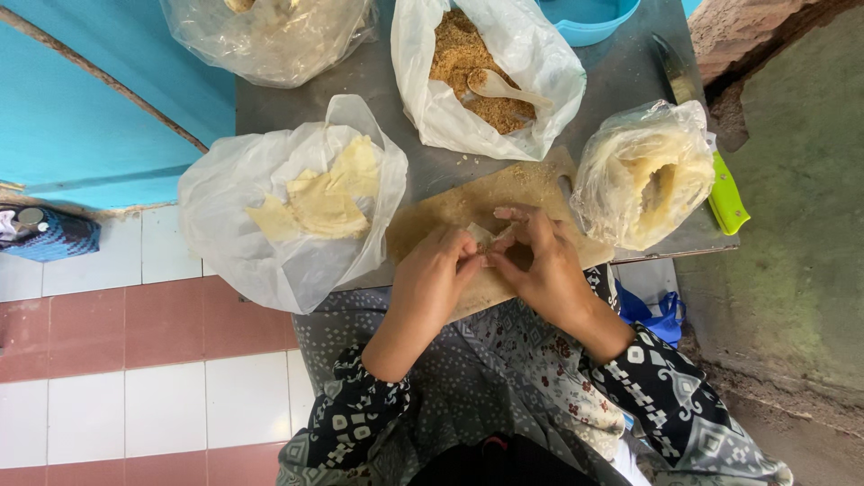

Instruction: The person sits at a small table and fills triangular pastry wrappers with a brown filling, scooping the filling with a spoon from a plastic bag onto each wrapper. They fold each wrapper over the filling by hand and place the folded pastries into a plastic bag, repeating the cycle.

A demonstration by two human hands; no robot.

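Observation:
Both my hands meet over a wooden board [468, 202] on a grey metal table [396, 72]. My left hand [432, 279] and my right hand [538, 265] pinch a small pale pastry piece [486, 238] between their fingertips; most of it is hidden by my fingers. A clear bag [225, 216] to the left holds several folded pale triangles [324, 198]. Beyond the board, a white bag [531, 63] holds brown crumbly filling [459, 54] with a pale spoon [504, 87] in it. A bag of thin pale sheets [643, 171] stands right of my hands.
A knife with a green handle [727, 198] lies at the table's right edge, partly under the bag. A blue bowl [589, 18] and another clear bag [270, 36] sit at the far side. Tiled floor is left, a blue bag [657, 315] right.

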